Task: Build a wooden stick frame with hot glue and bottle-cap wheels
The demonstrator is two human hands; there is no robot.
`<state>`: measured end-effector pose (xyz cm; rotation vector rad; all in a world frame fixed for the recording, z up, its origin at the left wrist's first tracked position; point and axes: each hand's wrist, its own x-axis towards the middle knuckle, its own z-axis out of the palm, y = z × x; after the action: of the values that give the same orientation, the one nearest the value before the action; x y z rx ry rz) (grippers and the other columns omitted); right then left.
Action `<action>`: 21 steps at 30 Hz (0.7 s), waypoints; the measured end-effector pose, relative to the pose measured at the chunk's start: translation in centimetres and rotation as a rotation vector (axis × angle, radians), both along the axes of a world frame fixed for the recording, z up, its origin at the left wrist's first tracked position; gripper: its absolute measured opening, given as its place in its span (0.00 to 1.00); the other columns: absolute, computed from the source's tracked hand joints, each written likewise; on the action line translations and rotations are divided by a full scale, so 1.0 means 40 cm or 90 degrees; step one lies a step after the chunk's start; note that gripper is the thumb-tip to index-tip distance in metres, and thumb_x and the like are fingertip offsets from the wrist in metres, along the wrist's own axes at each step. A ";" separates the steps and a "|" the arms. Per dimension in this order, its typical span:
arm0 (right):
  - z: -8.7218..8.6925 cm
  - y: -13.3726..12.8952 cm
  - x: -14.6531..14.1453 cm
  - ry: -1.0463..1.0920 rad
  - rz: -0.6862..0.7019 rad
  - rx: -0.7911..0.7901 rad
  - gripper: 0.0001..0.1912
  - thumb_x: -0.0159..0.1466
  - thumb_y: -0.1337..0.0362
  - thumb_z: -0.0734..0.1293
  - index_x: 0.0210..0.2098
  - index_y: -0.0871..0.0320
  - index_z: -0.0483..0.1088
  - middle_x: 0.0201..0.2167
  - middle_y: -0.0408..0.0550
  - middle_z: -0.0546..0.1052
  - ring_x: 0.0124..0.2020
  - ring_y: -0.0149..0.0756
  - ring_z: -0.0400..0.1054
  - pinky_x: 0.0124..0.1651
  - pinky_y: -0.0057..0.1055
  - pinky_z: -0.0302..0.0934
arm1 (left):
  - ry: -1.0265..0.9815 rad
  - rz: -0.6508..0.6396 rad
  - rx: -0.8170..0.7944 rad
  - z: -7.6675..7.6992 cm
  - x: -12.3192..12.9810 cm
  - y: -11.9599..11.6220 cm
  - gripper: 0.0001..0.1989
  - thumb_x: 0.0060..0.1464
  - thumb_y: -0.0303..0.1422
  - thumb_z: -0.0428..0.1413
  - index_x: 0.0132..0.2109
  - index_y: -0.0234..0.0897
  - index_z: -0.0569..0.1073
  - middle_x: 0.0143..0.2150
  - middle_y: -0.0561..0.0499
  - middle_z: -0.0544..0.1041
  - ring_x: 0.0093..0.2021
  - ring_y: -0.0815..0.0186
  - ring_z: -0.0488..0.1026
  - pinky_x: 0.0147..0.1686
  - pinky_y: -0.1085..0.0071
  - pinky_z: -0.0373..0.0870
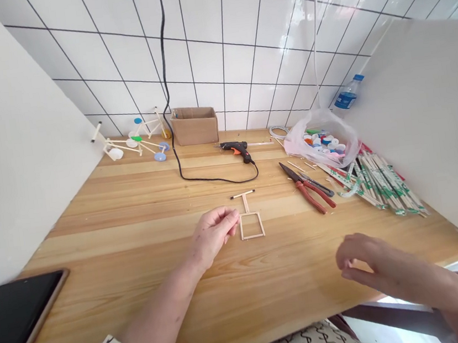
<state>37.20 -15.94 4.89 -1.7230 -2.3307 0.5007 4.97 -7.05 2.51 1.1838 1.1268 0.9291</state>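
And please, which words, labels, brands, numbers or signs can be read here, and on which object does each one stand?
No text is clear enough to quote.
Bottle: pale marks on its blue label, too small to read.
Wrapped sticks: green print on the wrappers, too small and blurred to read.

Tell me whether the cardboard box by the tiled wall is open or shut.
Open. The cardboard box has its top uncovered, showing its inside.

Bright, glare on upper-right tiles (344, 24)
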 end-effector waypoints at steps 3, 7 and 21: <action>0.006 0.081 -0.070 -0.015 0.140 -0.113 0.04 0.61 0.64 0.64 0.33 0.53 0.71 0.33 0.47 0.76 0.35 0.39 0.70 0.40 0.35 0.63 | 0.023 -0.007 0.004 -0.008 -0.002 0.006 0.17 0.50 0.44 0.54 0.23 0.36 0.64 0.18 0.58 0.64 0.18 0.74 0.55 0.20 0.76 0.52; 0.018 0.171 -0.176 0.039 0.219 -0.100 0.03 0.62 0.68 0.64 0.34 0.56 0.70 0.33 0.45 0.76 0.37 0.35 0.68 0.43 0.33 0.61 | 0.056 -0.018 0.013 -0.027 -0.002 0.013 0.17 0.50 0.44 0.53 0.24 0.36 0.66 0.18 0.58 0.64 0.19 0.73 0.56 0.21 0.76 0.52; -0.011 0.260 -0.264 0.206 0.203 -0.048 0.05 0.62 0.72 0.64 0.30 0.59 0.70 0.28 0.46 0.75 0.32 0.34 0.67 0.39 0.32 0.60 | 0.118 -0.050 -0.009 -0.037 -0.002 0.014 0.15 0.55 0.42 0.51 0.27 0.36 0.66 0.20 0.59 0.59 0.22 0.72 0.54 0.22 0.76 0.51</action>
<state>26.65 -5.52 4.46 -1.1893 -2.3726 0.8599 4.88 -6.47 1.03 1.3141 1.2226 0.7611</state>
